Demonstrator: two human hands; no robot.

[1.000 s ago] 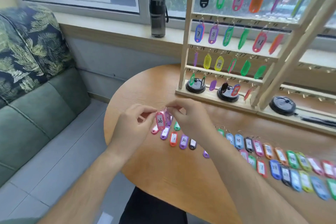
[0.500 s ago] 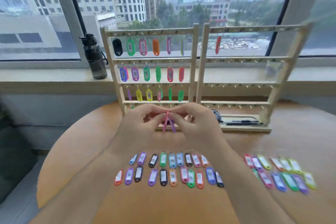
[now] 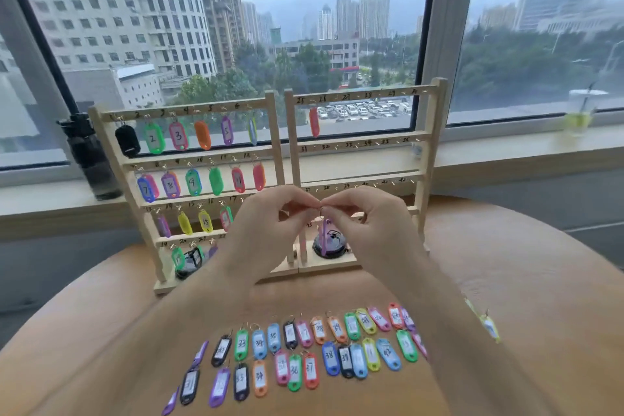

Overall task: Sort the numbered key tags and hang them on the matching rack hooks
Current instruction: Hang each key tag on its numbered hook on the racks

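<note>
My left hand (image 3: 270, 223) and my right hand (image 3: 368, 223) meet in front of the rack, both pinching the metal ring of key tags (image 3: 325, 236) that hang edge-on, pink and purple. The left wooden rack (image 3: 280, 132) holds several coloured numbered tags. On the right rack (image 3: 435, 132) a single red tag (image 3: 314, 121) hangs under hook 25. Two rows of loose numbered tags (image 3: 293, 351) lie on the round wooden table (image 3: 506, 280) below my forearms.
A dark water bottle (image 3: 89, 159) stands on the window sill at left, a clear cup (image 3: 579, 113) with a yellow drink at right. Black round lids (image 3: 332, 243) sit on the rack bases. A yellow tag (image 3: 489, 328) lies apart at right.
My view has swung from the left side of the table to face the racks head-on. My hands rose with the tags, which now hang lower from the ring pinched between them.
</note>
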